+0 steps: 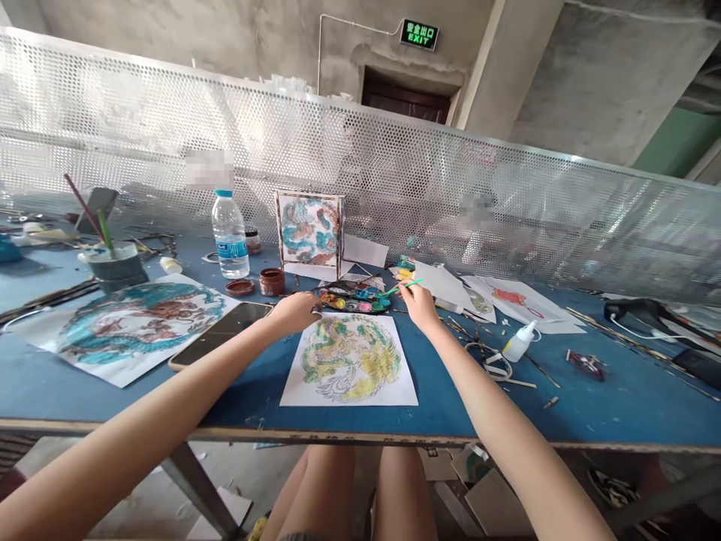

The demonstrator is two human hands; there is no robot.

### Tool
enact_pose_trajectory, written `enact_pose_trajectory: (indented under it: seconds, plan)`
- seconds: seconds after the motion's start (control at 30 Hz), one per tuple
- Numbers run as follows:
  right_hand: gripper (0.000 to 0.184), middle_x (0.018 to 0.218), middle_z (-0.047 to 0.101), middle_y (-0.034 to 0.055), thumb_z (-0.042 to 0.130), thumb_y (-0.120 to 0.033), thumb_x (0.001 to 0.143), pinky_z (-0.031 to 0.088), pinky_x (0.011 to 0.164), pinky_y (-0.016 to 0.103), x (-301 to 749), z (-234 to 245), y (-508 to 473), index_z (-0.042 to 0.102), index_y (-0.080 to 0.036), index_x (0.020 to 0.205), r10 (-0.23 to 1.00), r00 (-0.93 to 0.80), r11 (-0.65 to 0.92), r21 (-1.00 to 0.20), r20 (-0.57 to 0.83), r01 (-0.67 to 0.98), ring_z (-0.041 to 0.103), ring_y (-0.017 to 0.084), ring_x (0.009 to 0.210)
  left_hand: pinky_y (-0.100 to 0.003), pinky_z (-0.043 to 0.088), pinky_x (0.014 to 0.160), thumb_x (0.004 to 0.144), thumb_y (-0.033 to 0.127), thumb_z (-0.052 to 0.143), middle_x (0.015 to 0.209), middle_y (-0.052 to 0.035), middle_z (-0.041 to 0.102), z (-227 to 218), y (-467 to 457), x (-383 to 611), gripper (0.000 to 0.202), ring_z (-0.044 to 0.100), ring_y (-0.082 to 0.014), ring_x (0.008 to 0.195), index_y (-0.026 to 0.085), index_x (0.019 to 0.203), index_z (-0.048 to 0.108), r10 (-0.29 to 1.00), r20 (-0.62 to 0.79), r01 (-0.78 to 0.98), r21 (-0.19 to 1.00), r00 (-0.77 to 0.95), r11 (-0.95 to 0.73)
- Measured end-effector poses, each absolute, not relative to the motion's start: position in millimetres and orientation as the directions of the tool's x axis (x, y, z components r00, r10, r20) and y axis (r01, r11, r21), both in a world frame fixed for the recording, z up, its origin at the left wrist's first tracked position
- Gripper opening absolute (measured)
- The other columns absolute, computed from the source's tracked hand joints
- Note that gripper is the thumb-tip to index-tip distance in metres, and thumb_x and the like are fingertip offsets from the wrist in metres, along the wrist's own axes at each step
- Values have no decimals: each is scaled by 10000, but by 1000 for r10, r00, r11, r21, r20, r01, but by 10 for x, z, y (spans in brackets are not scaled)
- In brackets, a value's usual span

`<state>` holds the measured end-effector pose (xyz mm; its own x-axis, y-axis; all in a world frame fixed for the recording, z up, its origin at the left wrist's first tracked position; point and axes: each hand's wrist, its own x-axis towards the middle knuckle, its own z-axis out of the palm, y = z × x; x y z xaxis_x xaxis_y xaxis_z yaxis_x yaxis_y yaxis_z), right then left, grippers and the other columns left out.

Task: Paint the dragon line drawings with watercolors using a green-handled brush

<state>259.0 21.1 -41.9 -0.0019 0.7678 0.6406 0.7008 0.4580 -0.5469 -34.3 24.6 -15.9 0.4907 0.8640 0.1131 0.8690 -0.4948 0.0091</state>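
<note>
My right hand (420, 302) pinches a thin green paintbrush (406, 285), its tip over the right end of a dark paint palette (342, 294). Several colours sit in the palette's wells. At the palette's left edge my left hand (297, 310) is closed, its fingers gripping the rim. Between my forearms lies a white sheet with a round dragon-and-phoenix drawing (352, 361). Yellow and green fill much of it, while the bottom left shows bare outlines. Behind the palette stands a framed dragon picture (309, 231) in teal and brown.
To the left are a larger painted sheet (149, 323), a phone (222, 334), a water bottle (230, 237), an open brown paint jar (272, 282) and a brush pot (116, 267). A white glue bottle (519, 342) and twigs lie right. A perforated metal screen (405, 180) backs the table.
</note>
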Motion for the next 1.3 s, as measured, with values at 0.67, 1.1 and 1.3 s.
enact_pose_trajectory:
  seconds: [0.67, 1.1, 1.3]
  plan:
    - [260, 729, 661, 55, 399, -335, 861, 523, 651, 334, 2607, -425, 257, 604, -176, 841, 790, 36, 425, -588, 612, 688, 633, 191, 676, -320, 465, 818, 789, 359, 462, 1082, -106, 626, -188, 265, -341, 362, 580, -263, 988, 179, 1059, 621, 874, 105, 880, -52, 474, -471]
    - [269, 721, 661, 62, 373, -328, 866, 492, 631, 299, 2579, -350, 181, 591, -174, 829, 772, 5, 417, -512, 635, 751, 622, 187, 645, -282, 477, 783, 716, 110, 421, 1050, -100, 628, -211, 295, -354, 390, 595, -232, 940, 163, 1039, 633, 846, 86, 849, -110, 527, -517]
    - [256, 759, 664, 67, 386, -326, 856, 501, 661, 317, 2615, -345, 193, 591, -173, 836, 772, 26, 424, -546, 635, 723, 634, 199, 704, -285, 476, 802, 701, 120, 427, 1044, -101, 630, -195, 275, -347, 394, 596, -228, 933, 152, 1030, 640, 839, 84, 841, -119, 538, -527]
